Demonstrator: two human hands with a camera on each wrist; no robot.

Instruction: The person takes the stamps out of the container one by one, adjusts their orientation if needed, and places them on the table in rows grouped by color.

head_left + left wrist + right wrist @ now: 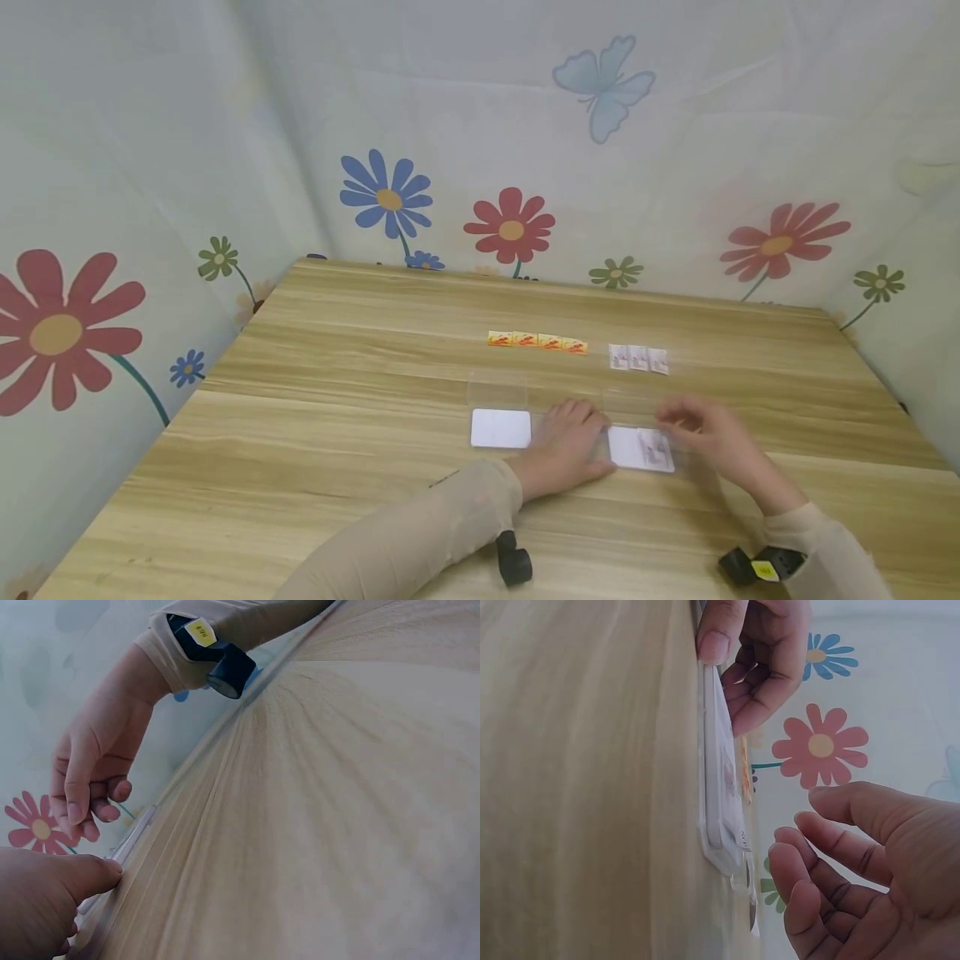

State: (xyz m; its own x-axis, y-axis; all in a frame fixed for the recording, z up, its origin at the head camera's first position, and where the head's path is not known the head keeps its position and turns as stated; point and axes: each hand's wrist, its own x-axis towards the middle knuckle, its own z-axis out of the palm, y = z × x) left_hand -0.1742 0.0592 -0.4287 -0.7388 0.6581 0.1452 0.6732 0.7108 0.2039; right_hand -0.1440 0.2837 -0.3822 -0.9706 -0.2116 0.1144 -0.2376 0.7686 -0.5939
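Note:
A clear plastic case with a white bottom [625, 448] lies flat with its transparent lid [632, 402] folded back. My left hand [566, 442] grips its left end, thumb at the near corner and fingers at the far one. One small pale printed card [657, 451] sits in the right part of this case. Just off the case's right end hovers my right hand [708, 429], holding nothing; in the right wrist view its fingers [810, 859] are loosely curled. A second white-bottomed case [500, 428] stands left of my left hand, lid also back.
Behind the cases, several yellow-and-red cards [537, 342] lie in a row, with three pale printed cards [638, 359] to their right. All rest on a wood-grain table [337, 375]. A flower-patterned curtain [465, 108] rises beyond its far edge.

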